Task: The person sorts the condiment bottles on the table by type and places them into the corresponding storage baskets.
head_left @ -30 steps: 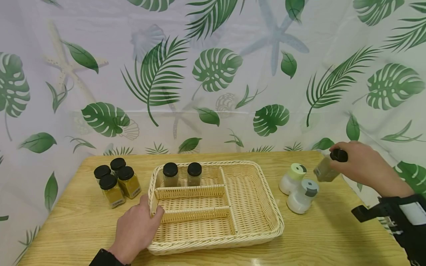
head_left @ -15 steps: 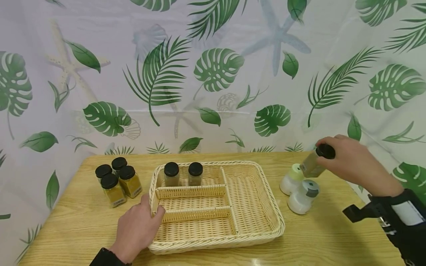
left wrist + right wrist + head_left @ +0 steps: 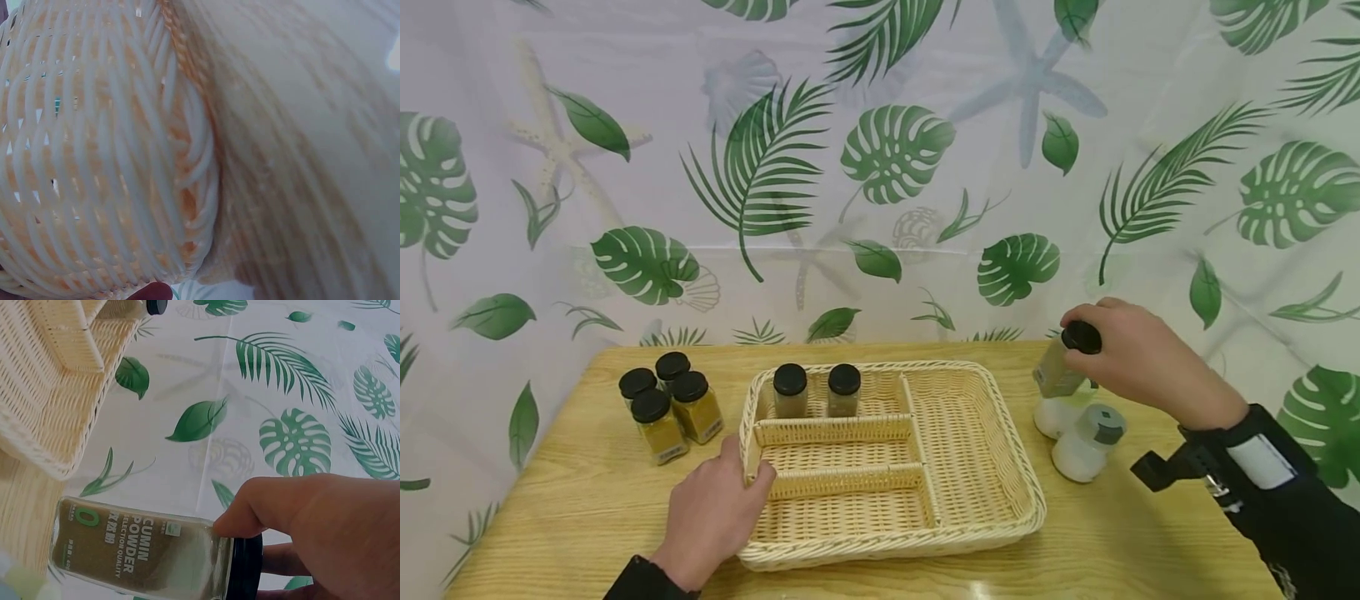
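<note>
My right hand (image 3: 1138, 358) pinches a cumin powder jar (image 3: 137, 550) by its black lid, holding it tilted in the air above the white shakers. In the right wrist view the label reads "CUMIN POWDER". My left hand (image 3: 715, 504) grips the left rim of a wicker basket (image 3: 891, 546), thumb over the edge. The basket has several compartments; two black-lidded jars, a left jar (image 3: 790, 392) and a right jar (image 3: 844, 390), stand in its back left one. Close to the left wrist camera is the basket's woven side (image 3: 94, 156); only a fingertip shows there.
Several jars of yellow powder (image 3: 664, 429) with black lids stand together left of the basket. To its right a grey-topped shaker (image 3: 1078, 454) stands beside another white shaker (image 3: 1051, 417), partly hidden by the held jar. A leaf-printed cloth (image 3: 880, 208) hangs behind the wooden table (image 3: 565, 500).
My right hand has carried the cumin powder jar leftward, from the right of the shakers to above them. The left hand keeps its grip on the basket rim.
</note>
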The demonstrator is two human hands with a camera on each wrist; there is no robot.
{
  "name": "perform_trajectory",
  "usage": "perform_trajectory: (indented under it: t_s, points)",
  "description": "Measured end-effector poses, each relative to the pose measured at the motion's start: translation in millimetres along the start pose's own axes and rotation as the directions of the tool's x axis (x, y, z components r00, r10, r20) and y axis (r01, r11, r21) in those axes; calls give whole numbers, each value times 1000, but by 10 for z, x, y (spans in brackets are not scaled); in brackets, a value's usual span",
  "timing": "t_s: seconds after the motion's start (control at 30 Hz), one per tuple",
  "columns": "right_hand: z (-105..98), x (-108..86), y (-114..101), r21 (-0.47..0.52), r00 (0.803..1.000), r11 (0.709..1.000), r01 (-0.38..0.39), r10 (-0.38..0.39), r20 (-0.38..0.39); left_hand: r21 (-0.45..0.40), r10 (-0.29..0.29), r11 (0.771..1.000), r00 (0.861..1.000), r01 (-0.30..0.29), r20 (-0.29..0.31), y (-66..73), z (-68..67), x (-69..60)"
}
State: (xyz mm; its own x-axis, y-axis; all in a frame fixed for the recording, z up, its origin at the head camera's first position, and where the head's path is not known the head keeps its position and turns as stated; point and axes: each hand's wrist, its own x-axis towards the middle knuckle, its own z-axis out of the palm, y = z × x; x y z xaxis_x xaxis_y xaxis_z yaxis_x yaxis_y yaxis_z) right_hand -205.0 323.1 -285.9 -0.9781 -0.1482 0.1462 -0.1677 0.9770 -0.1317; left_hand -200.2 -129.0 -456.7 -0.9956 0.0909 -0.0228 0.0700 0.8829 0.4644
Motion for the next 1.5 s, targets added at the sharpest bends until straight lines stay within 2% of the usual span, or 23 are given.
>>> perform_trajectory:
  t_s: [0.3,0.83,1.13,1.5]
  points:
    - [111,178,-289,20,998,998,64,-64,-19,-2,-4,1000,1000,4,0,4,-9,11]
    - [495,518,-776,89,986,982,167,-166,-25,9,-10,1000,1000,10,10,-5,-14,5]
    - [609,631,-994,91,977,973,212,-208,-54,-5,2,1000,1000,-2,7,5,-5,6]
    - [744,734,-1226,109,966,960,259,-257,-33,-10,-3,1000,1000,3,16,4,1,0]
